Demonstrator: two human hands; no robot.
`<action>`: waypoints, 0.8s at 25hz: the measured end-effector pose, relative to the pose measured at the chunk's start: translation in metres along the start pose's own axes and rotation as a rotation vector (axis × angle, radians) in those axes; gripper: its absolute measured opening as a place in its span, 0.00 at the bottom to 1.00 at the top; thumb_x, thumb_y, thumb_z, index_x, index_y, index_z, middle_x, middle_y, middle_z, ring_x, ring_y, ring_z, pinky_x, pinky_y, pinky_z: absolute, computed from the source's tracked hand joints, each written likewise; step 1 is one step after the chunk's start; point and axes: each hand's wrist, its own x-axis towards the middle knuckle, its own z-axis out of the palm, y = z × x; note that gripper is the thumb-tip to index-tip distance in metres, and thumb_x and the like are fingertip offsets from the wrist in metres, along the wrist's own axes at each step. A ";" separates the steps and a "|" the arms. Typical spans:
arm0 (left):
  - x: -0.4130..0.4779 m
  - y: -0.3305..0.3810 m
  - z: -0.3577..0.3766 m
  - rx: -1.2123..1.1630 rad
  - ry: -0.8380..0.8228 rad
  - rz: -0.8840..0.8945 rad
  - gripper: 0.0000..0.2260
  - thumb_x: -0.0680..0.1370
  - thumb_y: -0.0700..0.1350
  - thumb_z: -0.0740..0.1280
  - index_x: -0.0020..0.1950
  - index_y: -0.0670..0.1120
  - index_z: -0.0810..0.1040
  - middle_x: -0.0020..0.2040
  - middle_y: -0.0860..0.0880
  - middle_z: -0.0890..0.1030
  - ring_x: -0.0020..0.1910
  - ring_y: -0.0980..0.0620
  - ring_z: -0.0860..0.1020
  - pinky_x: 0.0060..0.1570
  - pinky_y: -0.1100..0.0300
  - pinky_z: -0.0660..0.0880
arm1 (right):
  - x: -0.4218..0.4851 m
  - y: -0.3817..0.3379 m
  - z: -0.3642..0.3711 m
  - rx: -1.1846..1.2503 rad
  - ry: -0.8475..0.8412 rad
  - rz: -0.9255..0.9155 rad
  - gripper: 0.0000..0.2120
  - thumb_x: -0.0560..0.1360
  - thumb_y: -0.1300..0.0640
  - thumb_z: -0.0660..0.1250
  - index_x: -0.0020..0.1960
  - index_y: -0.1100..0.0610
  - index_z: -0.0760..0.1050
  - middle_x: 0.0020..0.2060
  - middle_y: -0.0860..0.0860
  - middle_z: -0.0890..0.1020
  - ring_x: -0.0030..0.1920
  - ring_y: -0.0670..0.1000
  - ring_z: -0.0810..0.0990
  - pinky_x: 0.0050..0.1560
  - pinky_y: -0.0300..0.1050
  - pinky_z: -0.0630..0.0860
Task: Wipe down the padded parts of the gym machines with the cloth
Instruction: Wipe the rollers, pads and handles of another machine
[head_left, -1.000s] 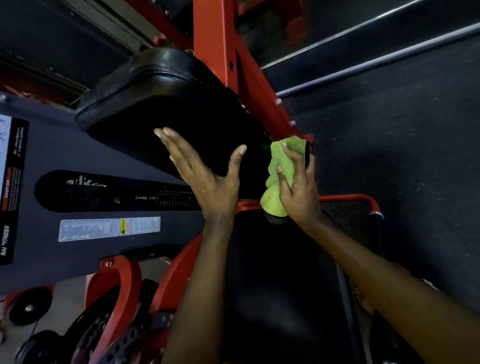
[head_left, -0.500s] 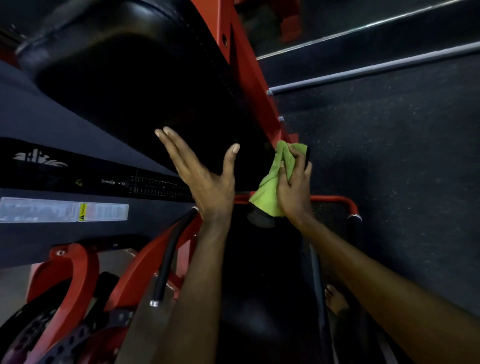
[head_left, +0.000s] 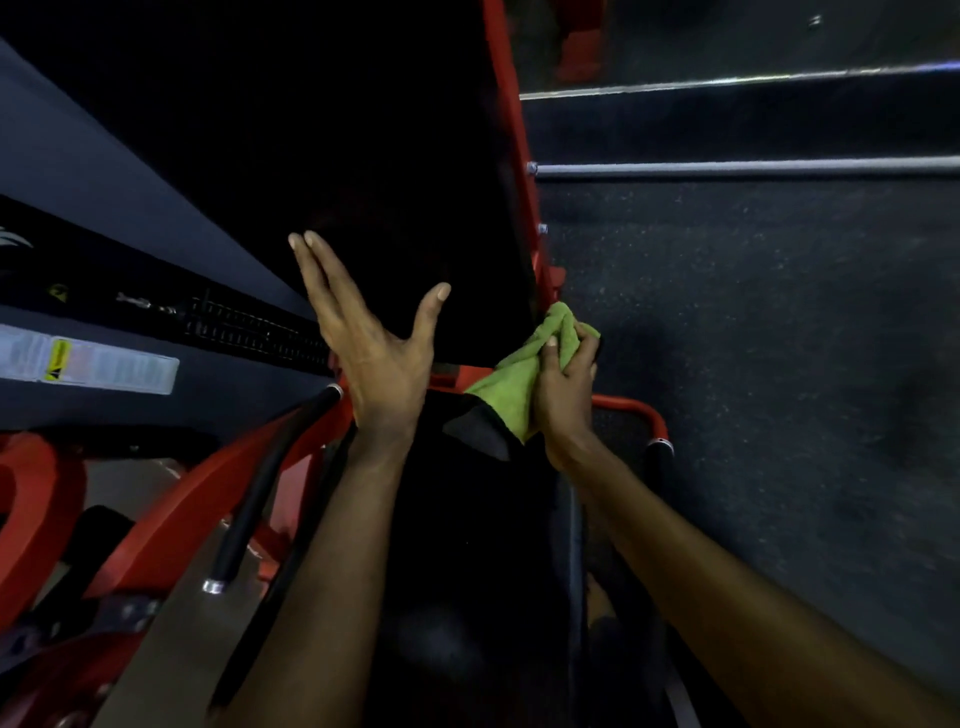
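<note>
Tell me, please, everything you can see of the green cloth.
The cloth is bright green, soft and fuzzy like microfibre, and crumpled into a bunch. The right hand grips it, with fingers and thumb curled round its upper part, holding it at the lower right edge of the black pad, beside the red frame. A loose corner hangs left of the hand, over the dark seat.
</note>
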 end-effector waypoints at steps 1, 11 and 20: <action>0.000 -0.005 -0.001 0.010 0.012 -0.013 0.49 0.75 0.58 0.75 0.82 0.39 0.48 0.82 0.39 0.47 0.82 0.48 0.50 0.78 0.55 0.55 | 0.004 0.001 0.003 0.044 0.011 0.066 0.17 0.84 0.49 0.58 0.72 0.48 0.63 0.64 0.54 0.71 0.62 0.54 0.75 0.65 0.55 0.74; -0.003 -0.040 -0.006 -0.077 -0.005 -0.054 0.42 0.79 0.55 0.72 0.82 0.41 0.52 0.81 0.41 0.53 0.81 0.49 0.55 0.76 0.66 0.56 | 0.017 0.029 -0.002 0.651 -0.255 0.549 0.21 0.82 0.48 0.58 0.61 0.64 0.78 0.49 0.60 0.84 0.48 0.58 0.83 0.50 0.50 0.82; -0.072 -0.125 -0.016 0.021 -0.036 -0.234 0.26 0.82 0.41 0.61 0.80 0.44 0.60 0.80 0.44 0.61 0.79 0.48 0.59 0.78 0.53 0.57 | -0.056 -0.001 -0.012 -0.619 -0.457 -0.651 0.26 0.76 0.63 0.70 0.70 0.48 0.72 0.63 0.52 0.72 0.60 0.42 0.75 0.61 0.41 0.73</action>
